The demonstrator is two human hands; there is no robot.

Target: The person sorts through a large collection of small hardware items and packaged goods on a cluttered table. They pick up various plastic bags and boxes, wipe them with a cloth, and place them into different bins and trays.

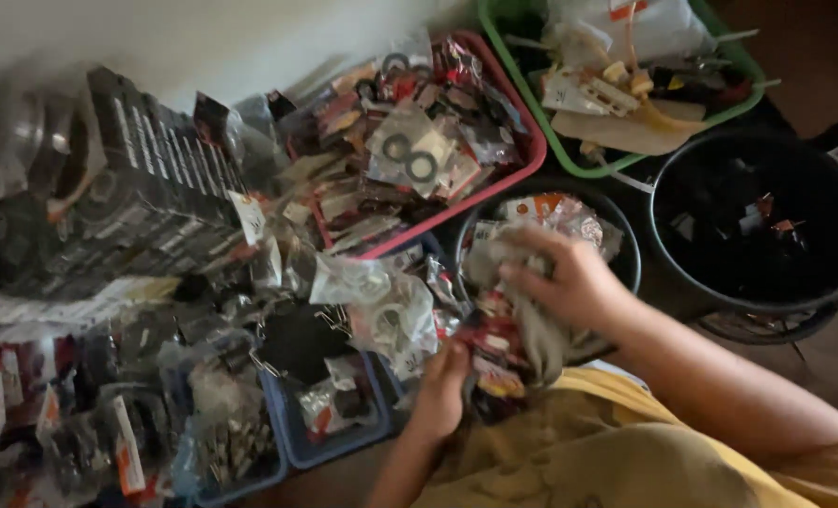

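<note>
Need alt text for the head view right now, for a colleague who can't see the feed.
Seen from above, a person's left hand and right hand grip a bundle of small plastic-wrapped packets over crowded bins. Around them sit a red tray of bagged parts, a green tray, a black bucket and blue bins.

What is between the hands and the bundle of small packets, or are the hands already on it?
Nothing visible stands between them. The right hand lies on top of the bundle of small packets, and the left hand touches its lower edge, above the blue bins.
</note>
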